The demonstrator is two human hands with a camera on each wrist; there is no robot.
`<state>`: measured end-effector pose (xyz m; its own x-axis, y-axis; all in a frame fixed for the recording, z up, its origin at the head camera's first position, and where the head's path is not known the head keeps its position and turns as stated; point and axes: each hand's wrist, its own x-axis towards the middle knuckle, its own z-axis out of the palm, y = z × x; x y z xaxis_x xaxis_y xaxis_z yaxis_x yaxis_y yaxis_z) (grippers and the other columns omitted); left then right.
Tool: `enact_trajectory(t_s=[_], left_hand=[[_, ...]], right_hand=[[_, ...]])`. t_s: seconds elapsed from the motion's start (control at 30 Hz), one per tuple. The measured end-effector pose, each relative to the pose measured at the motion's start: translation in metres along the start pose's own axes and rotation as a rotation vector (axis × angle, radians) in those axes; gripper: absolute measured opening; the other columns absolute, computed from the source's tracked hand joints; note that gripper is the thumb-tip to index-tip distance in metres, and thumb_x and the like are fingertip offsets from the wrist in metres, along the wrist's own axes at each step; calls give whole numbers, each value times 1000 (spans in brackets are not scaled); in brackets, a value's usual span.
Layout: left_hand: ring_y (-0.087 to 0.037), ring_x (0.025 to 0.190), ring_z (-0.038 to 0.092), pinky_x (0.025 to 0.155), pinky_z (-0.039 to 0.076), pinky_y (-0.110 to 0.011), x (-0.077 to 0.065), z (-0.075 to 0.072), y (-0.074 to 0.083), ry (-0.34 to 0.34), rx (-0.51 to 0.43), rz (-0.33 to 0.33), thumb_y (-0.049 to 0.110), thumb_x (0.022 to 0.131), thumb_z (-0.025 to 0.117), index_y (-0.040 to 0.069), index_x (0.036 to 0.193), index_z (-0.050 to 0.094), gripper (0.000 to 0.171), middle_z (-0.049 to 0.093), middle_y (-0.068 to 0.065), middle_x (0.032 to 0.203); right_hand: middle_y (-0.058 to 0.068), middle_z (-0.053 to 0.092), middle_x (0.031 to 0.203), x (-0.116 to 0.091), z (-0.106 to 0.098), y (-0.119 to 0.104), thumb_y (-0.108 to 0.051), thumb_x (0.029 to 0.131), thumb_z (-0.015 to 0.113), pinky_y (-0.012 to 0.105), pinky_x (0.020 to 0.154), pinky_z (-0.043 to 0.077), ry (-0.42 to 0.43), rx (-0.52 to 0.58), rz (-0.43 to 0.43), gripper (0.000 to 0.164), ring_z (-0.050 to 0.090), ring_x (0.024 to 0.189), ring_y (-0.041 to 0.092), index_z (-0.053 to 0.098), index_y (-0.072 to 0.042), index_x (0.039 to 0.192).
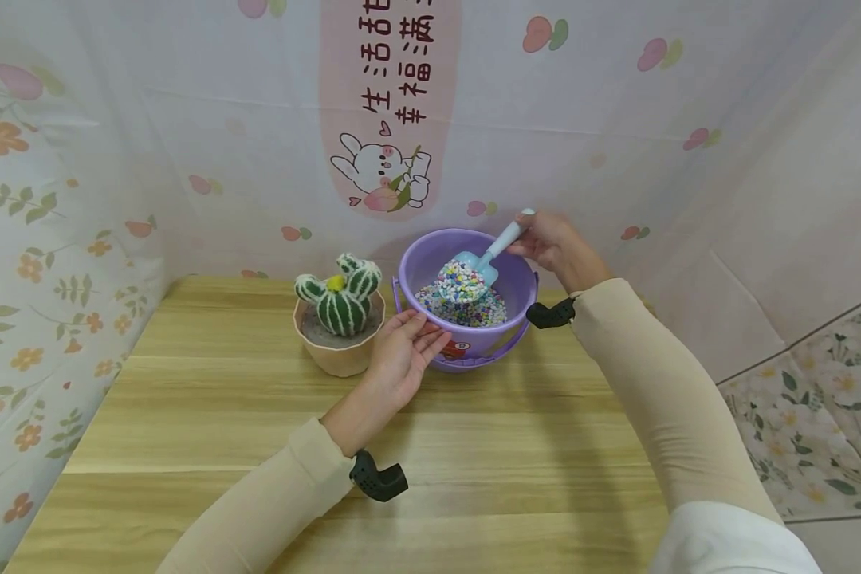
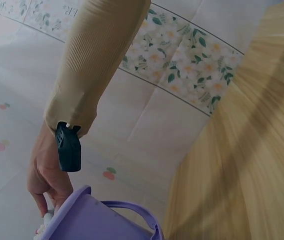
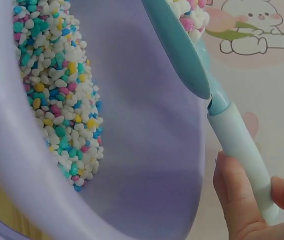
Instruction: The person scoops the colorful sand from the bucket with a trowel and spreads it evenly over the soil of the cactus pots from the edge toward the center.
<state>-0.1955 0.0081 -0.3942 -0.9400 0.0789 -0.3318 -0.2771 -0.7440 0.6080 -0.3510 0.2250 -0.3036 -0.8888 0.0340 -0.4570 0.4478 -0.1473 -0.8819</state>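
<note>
My right hand (image 1: pixel 548 243) pinches the pale handle of a light-blue toy shovel (image 1: pixel 504 239) between thumb and fingers. Heaped on its blade are small multicoloured pebbles (image 1: pixel 462 281), held above the inside of a purple bucket (image 1: pixel 466 237). More loose pebbles (image 3: pixel 62 100) lie in the bucket, mostly white with green, yellow, pink and blue ones. My left hand (image 1: pixel 398 359) touches the bucket's near-left side just at and below the rim, its fingers fairly straight. In the left wrist view, the bucket (image 2: pixel 94 220) shows at the bottom, and the left hand itself is not visible.
A knitted cactus (image 1: pixel 340 307) in a peach pot (image 1: pixel 337 359) stands close to the bucket's left. Both are on a wood-grain table (image 1: pixel 473 478). A printed cloth (image 1: pixel 251 119) hangs directly behind. The bucket's handle (image 1: pixel 484 360) hangs down at its front.
</note>
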Motion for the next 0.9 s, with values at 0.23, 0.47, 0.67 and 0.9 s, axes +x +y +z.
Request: enact_trajectory(t_s=[0.23,0.47,0.67,0.9], left_hand=[[-18,81,62,94,53,-39,-3,1,1,0,0,-4,5,102,45,1,115,48,14,56,-10,88],[-22,86,64,98,51,-39,-8,-1,5,-6,-7,-15,8,102,43,1,118,47,17,57,-11,89],[-30,98,66,99,50,-38,-14,-6,8,-10,-11,-15,10,102,43,0,118,48,20,61,-16,96],[-35,112,62,99,50,-36,-23,-13,13,-21,12,-10,12,103,41,-3,134,41,35,60,-21,109]], right_hand=[[11,63,75,-4,-3,-3,-14,103,45,31,63,60,1,20,-13,25,70,62,23,46,-6,126],[12,63,80,-7,-3,-7,-14,103,45,32,67,60,11,45,-9,26,70,63,24,45,-9,128],[11,63,77,-9,-4,-10,-13,103,44,35,72,59,2,69,-8,19,71,63,23,47,-8,121],[11,63,72,-14,-7,-11,-11,103,44,33,65,60,-4,84,-7,12,71,61,24,50,-7,113]])
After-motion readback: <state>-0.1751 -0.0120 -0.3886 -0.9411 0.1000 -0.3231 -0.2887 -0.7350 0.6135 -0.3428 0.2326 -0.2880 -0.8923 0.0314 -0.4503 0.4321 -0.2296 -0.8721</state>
